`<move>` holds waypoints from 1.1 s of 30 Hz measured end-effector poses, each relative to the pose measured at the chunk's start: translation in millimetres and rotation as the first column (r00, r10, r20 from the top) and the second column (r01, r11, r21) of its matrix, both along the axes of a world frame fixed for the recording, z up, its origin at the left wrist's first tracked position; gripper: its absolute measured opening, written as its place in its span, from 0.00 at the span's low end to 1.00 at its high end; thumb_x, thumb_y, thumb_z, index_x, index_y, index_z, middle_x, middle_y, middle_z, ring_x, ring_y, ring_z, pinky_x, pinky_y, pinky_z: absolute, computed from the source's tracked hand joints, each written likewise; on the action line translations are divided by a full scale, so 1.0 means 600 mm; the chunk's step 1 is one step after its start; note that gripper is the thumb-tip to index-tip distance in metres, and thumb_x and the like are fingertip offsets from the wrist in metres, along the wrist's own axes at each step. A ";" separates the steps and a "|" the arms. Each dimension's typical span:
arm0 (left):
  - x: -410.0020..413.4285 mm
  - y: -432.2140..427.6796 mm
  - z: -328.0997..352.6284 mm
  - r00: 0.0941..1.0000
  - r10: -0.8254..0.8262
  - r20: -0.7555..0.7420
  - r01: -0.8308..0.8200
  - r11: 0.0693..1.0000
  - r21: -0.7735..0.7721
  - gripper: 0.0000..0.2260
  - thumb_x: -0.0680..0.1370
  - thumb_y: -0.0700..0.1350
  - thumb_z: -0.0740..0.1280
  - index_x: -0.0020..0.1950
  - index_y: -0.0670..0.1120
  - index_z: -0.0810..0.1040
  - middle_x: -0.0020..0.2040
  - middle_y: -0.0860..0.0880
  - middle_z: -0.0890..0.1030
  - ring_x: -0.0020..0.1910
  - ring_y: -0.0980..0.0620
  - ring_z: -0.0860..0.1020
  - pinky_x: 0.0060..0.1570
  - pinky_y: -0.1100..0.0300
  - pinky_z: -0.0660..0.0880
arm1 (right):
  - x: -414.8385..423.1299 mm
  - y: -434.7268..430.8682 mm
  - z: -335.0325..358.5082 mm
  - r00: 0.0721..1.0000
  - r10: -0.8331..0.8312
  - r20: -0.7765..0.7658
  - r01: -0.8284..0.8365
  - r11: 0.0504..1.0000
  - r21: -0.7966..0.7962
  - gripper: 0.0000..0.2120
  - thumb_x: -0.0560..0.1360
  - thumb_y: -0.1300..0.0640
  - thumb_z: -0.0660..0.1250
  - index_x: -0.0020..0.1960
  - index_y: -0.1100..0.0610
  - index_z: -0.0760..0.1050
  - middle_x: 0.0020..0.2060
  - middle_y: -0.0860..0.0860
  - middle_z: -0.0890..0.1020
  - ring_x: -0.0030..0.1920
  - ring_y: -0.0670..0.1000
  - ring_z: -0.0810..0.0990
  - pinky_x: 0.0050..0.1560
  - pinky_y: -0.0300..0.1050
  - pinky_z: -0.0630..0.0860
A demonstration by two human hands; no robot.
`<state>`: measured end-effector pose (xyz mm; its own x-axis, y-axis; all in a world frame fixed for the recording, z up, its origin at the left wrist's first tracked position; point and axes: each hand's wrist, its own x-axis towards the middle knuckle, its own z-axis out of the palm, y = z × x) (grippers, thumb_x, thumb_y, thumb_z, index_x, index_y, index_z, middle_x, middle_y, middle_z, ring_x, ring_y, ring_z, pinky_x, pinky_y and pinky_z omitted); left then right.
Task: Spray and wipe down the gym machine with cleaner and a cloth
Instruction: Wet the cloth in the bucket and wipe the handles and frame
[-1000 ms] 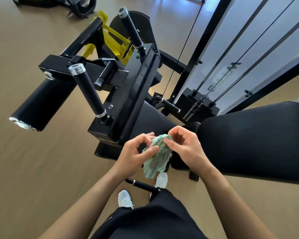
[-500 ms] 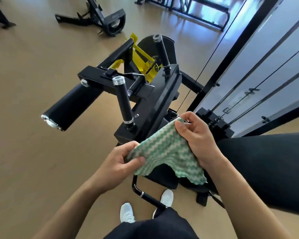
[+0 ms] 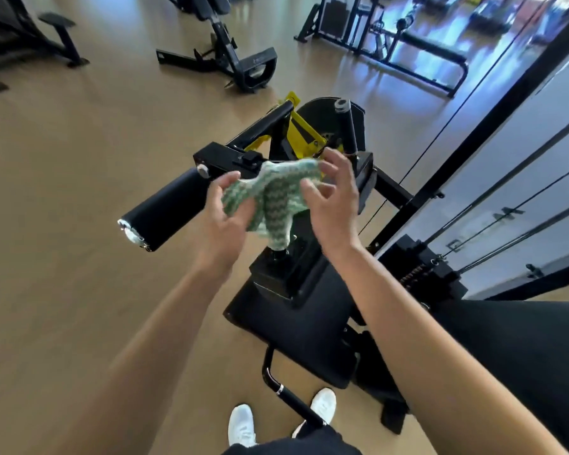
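A green-and-white zigzag cloth (image 3: 273, 195) is draped over the near upright handle of the black gym machine (image 3: 296, 284), hiding most of that handle. My left hand (image 3: 227, 218) grips the cloth's left side. On the cloth's right side my right hand (image 3: 332, 198) has its fingers spread, with the thumb against the fabric. The machine's black roller pad (image 3: 165, 211) sticks out to the left. A second upright handle (image 3: 347, 126) stands farther back beside yellow frame parts (image 3: 301, 133). No cleaner bottle is in view.
The black seat pad (image 3: 523, 349) fills the lower right. The weight stack (image 3: 421, 267) and cables (image 3: 506, 198) stand at right in front of a pale wall. Other gym benches (image 3: 240, 60) stand on the wooden floor behind. My white shoes (image 3: 243, 425) are at the bottom.
Both hands rose and moved forward with the cloth, from in front of my body onto the near handle. The cloth was unfolded, then laid over the handle. My view tilted up.
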<state>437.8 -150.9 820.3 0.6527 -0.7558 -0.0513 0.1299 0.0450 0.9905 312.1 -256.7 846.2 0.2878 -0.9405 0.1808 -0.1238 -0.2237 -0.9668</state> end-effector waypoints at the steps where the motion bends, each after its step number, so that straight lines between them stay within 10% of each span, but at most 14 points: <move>1: -0.011 -0.001 -0.013 0.998 -0.059 -0.032 0.059 0.998 0.002 0.14 0.85 0.41 0.63 0.70 0.51 0.73 0.60 0.50 0.81 0.60 0.52 0.81 0.63 0.44 0.80 | 0.002 0.014 -0.021 0.998 0.065 -0.023 -0.065 0.998 0.024 0.25 0.80 0.65 0.67 0.75 0.50 0.70 0.64 0.49 0.80 0.58 0.48 0.83 0.52 0.48 0.85; 4: -0.038 0.000 -0.040 0.994 -0.101 -0.041 0.100 0.995 -0.017 0.17 0.87 0.40 0.59 0.76 0.45 0.73 0.65 0.48 0.82 0.64 0.52 0.81 0.67 0.48 0.77 | 0.007 0.058 -0.075 0.976 0.213 -0.038 -0.210 0.974 0.082 0.28 0.82 0.66 0.64 0.80 0.48 0.67 0.70 0.48 0.79 0.68 0.47 0.79 0.66 0.50 0.80; 8: -0.052 0.001 -0.061 0.999 -0.031 0.020 0.031 1.000 -0.004 0.18 0.85 0.40 0.63 0.75 0.46 0.75 0.64 0.50 0.84 0.63 0.51 0.82 0.66 0.46 0.78 | 0.005 0.080 -0.086 0.989 0.127 -0.080 -0.122 0.990 0.064 0.27 0.83 0.70 0.63 0.79 0.58 0.67 0.68 0.46 0.78 0.62 0.30 0.77 0.62 0.28 0.73; 16: -0.062 0.009 -0.052 1.000 -0.009 -0.019 0.009 1.000 -0.008 0.13 0.85 0.43 0.65 0.67 0.45 0.82 0.55 0.50 0.87 0.55 0.50 0.86 0.61 0.48 0.81 | -0.005 0.063 -0.064 0.976 0.209 0.054 -0.216 0.942 0.257 0.17 0.86 0.60 0.62 0.73 0.55 0.75 0.58 0.53 0.87 0.59 0.52 0.86 0.63 0.56 0.81; 23: -0.028 -0.049 0.001 0.997 0.055 0.059 -0.050 0.995 -0.084 0.17 0.85 0.47 0.66 0.73 0.48 0.77 0.60 0.51 0.86 0.59 0.52 0.84 0.62 0.46 0.80 | 0.055 0.004 -0.011 0.974 0.224 0.026 -0.223 0.948 0.229 0.21 0.85 0.53 0.64 0.77 0.45 0.71 0.52 0.46 0.88 0.57 0.50 0.86 0.65 0.58 0.80; 33: -0.086 -0.017 -0.078 0.963 0.151 0.225 -0.136 0.987 -0.083 0.22 0.79 0.34 0.71 0.71 0.48 0.77 0.64 0.51 0.83 0.61 0.54 0.83 0.62 0.51 0.81 | 0.000 0.066 -0.111 0.997 0.072 -0.022 -0.065 0.974 0.217 0.08 0.82 0.58 0.68 0.54 0.51 0.87 0.46 0.56 0.88 0.52 0.62 0.87 0.57 0.69 0.80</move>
<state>386.1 -160.9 773.3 0.7428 -0.6501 0.1600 -0.1135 0.1132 0.9871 312.2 -217.0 779.3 0.3552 -0.9342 -0.0341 -0.1445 -0.0188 -0.9893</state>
